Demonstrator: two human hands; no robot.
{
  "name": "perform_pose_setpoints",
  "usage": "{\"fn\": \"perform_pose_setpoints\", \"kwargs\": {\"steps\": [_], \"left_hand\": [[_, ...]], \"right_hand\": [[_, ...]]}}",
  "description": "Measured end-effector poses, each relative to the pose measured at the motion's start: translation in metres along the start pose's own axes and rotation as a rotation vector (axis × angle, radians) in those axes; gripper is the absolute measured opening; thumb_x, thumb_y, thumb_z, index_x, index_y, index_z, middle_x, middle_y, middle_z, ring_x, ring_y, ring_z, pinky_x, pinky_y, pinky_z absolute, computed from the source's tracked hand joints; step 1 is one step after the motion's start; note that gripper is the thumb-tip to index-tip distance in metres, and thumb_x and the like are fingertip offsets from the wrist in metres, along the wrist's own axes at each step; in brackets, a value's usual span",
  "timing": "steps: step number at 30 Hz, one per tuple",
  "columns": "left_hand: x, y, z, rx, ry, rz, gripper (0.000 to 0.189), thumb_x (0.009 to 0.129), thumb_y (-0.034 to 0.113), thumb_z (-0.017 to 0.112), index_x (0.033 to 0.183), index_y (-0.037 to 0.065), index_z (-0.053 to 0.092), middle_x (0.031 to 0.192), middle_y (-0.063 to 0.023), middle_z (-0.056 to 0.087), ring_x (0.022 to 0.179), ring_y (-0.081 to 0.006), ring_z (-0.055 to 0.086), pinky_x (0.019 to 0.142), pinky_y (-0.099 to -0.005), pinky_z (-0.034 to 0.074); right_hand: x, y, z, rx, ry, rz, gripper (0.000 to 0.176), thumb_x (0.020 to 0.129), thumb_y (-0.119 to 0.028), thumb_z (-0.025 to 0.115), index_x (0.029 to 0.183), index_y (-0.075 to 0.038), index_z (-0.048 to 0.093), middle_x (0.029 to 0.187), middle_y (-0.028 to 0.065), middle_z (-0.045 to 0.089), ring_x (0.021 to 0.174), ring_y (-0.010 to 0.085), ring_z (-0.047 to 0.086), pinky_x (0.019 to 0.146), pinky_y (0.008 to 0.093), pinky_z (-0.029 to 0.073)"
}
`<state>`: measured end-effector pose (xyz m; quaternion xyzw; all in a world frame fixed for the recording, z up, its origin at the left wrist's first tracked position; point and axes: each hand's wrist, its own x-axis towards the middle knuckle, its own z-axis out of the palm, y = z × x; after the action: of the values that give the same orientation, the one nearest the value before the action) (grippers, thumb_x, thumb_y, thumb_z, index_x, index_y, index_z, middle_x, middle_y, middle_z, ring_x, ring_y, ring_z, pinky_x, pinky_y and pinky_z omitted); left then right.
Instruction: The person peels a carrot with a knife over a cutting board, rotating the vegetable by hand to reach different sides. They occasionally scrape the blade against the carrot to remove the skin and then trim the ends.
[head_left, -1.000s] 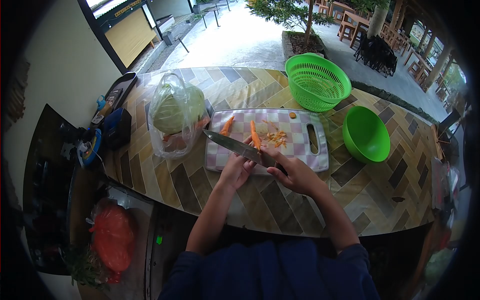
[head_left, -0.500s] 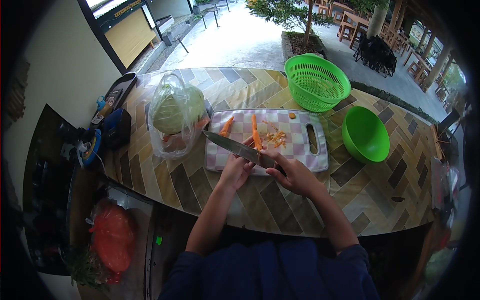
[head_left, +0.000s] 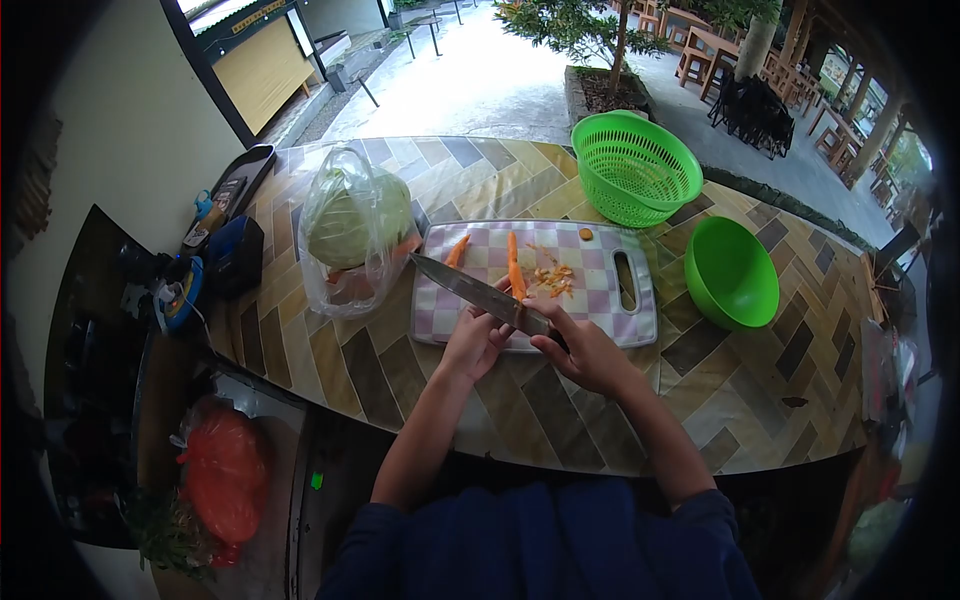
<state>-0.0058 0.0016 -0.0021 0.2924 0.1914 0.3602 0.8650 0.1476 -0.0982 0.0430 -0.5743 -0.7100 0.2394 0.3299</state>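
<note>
My right hand (head_left: 580, 348) is closed on the handle of a large knife (head_left: 470, 290), whose blade points to the upper left. Beneath the blade my left hand (head_left: 474, 342) is closed round the near end of a carrot (head_left: 515, 265). That carrot rises over the checkered cutting board (head_left: 440, 315). Another carrot piece (head_left: 457, 250) lies on the board's left part. Orange peelings (head_left: 555, 279) are scattered right of the held carrot, and a small round carrot slice (head_left: 586, 234) rests near the board's top edge.
A clear plastic bag (head_left: 345, 290) with a cabbage (head_left: 355, 220) stands left of the board. At the back right is a green strainer basket (head_left: 640, 190), with a green bowl (head_left: 731, 272) nearer. A red bag (head_left: 228, 470) sits at the lower left.
The camera view has shifted very slightly. My hands, the knife and the held carrot keep nearly the same pose.
</note>
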Motion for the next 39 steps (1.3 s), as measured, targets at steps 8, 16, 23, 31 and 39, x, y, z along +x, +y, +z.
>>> {"fn": "perform_pose_setpoints", "kwargs": {"steps": [8,16,23,31,39], "left_hand": [[0.0,0.001,0.001,0.003,-0.021,-0.011,0.044,0.084,0.0,0.05,0.127,0.001,0.039,0.111,-0.0094,0.055,0.097,-0.0145,0.057,0.084,-0.0266,0.048],[0.001,0.002,-0.001,-0.011,-0.047,-0.016,0.048,0.083,0.0,0.051,0.129,0.001,0.036,0.113,-0.0094,0.054,0.096,-0.0144,0.057,0.082,-0.025,0.049],[0.001,0.001,-0.004,-0.01,-0.055,-0.016,0.049,0.083,0.0,0.052,0.129,0.0,0.035,0.112,-0.01,0.054,0.096,-0.0146,0.057,0.082,-0.0252,0.049],[-0.001,0.001,0.002,-0.007,-0.008,-0.041,0.048,0.082,-0.001,0.051,0.128,0.0,0.036,0.112,-0.0104,0.054,0.096,-0.0165,0.057,0.084,-0.0273,0.049],[-0.001,0.002,-0.001,-0.003,-0.042,-0.029,0.048,0.082,-0.002,0.051,0.128,0.0,0.037,0.112,-0.0096,0.054,0.097,-0.0158,0.057,0.084,-0.0269,0.049]], "right_hand": [[0.002,-0.005,-0.01,0.16,-0.061,0.025,0.045,0.089,-0.028,0.048,0.129,-0.016,0.03,0.066,0.0179,0.056,0.064,0.0369,0.058,0.058,0.0405,0.042],[0.001,0.003,-0.007,0.147,-0.066,-0.027,0.047,0.09,-0.025,0.048,0.131,-0.015,0.027,0.066,0.0174,0.056,0.065,0.0363,0.058,0.062,0.0401,0.042],[0.0,0.003,-0.006,0.133,-0.064,-0.015,0.046,0.09,-0.027,0.047,0.13,-0.016,0.028,0.068,0.0179,0.057,0.066,0.0369,0.058,0.062,0.0405,0.042],[-0.001,-0.004,-0.012,0.144,-0.096,0.039,0.045,0.09,-0.027,0.047,0.13,-0.017,0.028,0.071,0.0193,0.058,0.067,0.0376,0.059,0.061,0.0423,0.043],[-0.001,-0.002,-0.012,0.165,-0.115,0.052,0.046,0.09,-0.027,0.046,0.13,-0.017,0.027,0.074,0.0204,0.058,0.074,0.0394,0.058,0.066,0.0427,0.042]]}}
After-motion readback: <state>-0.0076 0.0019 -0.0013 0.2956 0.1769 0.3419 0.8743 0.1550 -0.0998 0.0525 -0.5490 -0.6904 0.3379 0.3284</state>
